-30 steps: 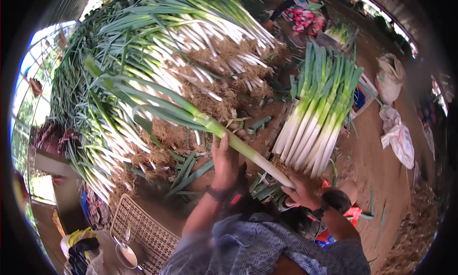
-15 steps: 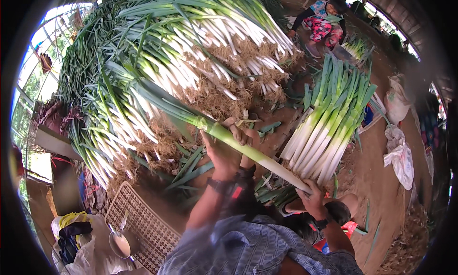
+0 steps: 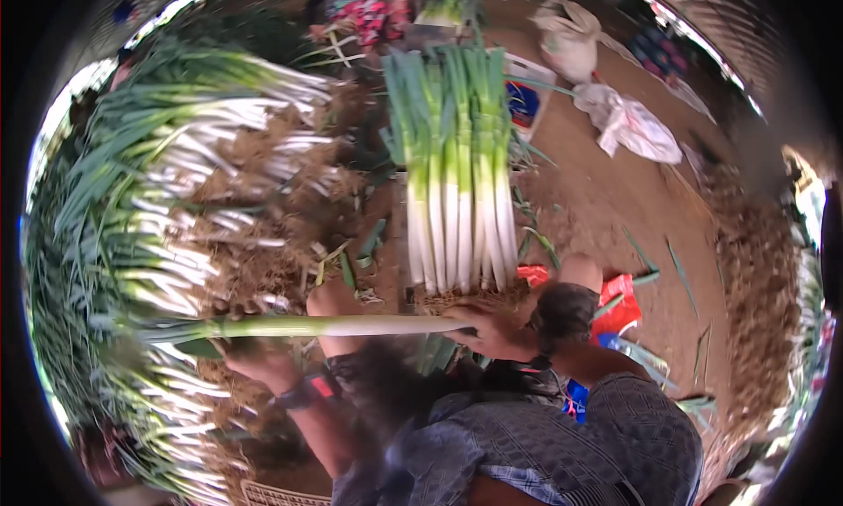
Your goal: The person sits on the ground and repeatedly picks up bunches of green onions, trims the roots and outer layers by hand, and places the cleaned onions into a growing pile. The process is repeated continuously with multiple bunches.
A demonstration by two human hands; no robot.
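Note:
A single long leek point(image 3: 351, 327) lies level across my lap, its leafy green top to the left and its white root end to the right. My left hand point(image 3: 259, 361) grips it where the leaves begin to spread. Around the root end, my right hand point(image 3: 496, 332) has its fingers closed; the roots themselves are hidden. Just beyond, a neat row of trimmed-looking leeks point(image 3: 452, 190) lies side by side, green ends away from me and rooted white ends toward me.
A large heap of leeks point(image 3: 184, 146) with brown roots fills the left side. Another person point(image 3: 369, 14) sits at the far side. To the right are a pale sack point(image 3: 569, 40), a white plastic bag point(image 3: 628, 124) and a red wrapper point(image 3: 619, 308). A crate edge point(image 3: 277, 495) shows below.
My view has swung to the right, so the heap and row appear further left. The leek has turned from slanting to nearly level, still held in both hands.

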